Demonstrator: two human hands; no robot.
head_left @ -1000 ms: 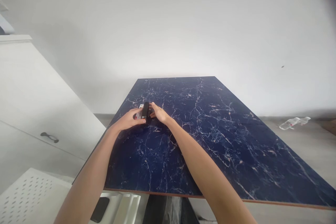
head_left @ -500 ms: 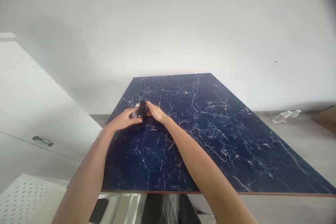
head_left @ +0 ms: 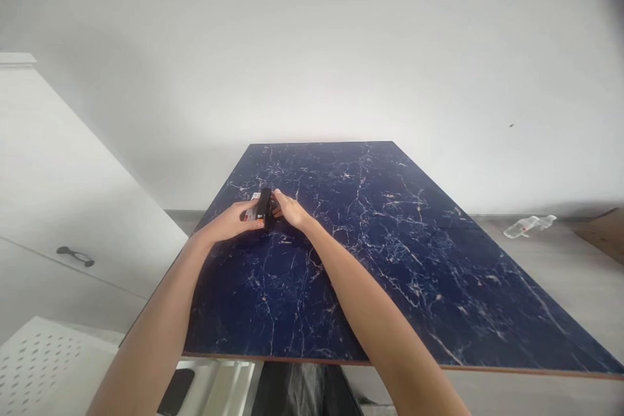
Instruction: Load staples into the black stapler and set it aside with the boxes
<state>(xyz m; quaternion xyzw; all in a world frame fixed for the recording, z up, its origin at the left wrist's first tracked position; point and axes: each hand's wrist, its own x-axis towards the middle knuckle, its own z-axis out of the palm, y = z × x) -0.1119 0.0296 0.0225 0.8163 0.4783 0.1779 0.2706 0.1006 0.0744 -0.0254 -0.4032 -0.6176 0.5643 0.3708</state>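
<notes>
A small black box with a white and orange printed side rests on, or just above, the dark blue marbled tabletop. My left hand grips it from the left, thumb near its front end and fingers along the printed side. From the right, my right hand closes in with bent fingers at the box's far right edge. Part of the box is covered by my fingers, so its full shape is hard to make out.
On the left stands a white cabinet with a dark handle. A white perforated panel lies low at the left, near a dark phone-like slab. Clear plastic bottles lie on the floor beyond the table's right edge.
The camera view has shifted slightly. Both hands keep nearly the same place and grip around the black box.
</notes>
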